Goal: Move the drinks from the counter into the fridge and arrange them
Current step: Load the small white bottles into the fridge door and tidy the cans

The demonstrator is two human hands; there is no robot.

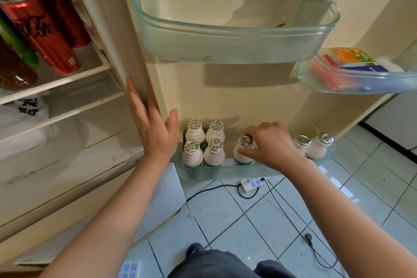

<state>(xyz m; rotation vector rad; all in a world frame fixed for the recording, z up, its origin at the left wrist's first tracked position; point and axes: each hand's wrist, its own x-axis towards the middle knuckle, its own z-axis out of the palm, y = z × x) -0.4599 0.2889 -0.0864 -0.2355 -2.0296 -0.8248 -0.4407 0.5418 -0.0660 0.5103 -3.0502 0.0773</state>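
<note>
While the right hand [270,144] pinched the foil cap and neck of a small white milk-drink bottle [242,156], fingers curled over the top and thumb low on the shoulder, the bottle stood upright in the clear plastic bottom door bin [225,171]. At its 9 o'clock: four matching bottles [214,153] in a tight two-by-two block, just beside it. At its 3 o'clock: two more bottles [302,145], side by side, apart from it. My read: a top grip suited sliding it toward the block without tipping.

The left hand [153,128] held nothing. It lay flat, fingers straight, on the cream fridge door edge [135,56] at the block's 10 o'clock, likely steadying the door.

The clear upper door bin [237,36] at 12 o'clock held no drinks. Tall red cans [42,34] stood on a fridge shelf at the frame's 10 o'clock. The counter wasn't in view, so the remaining count is unknown.
</note>
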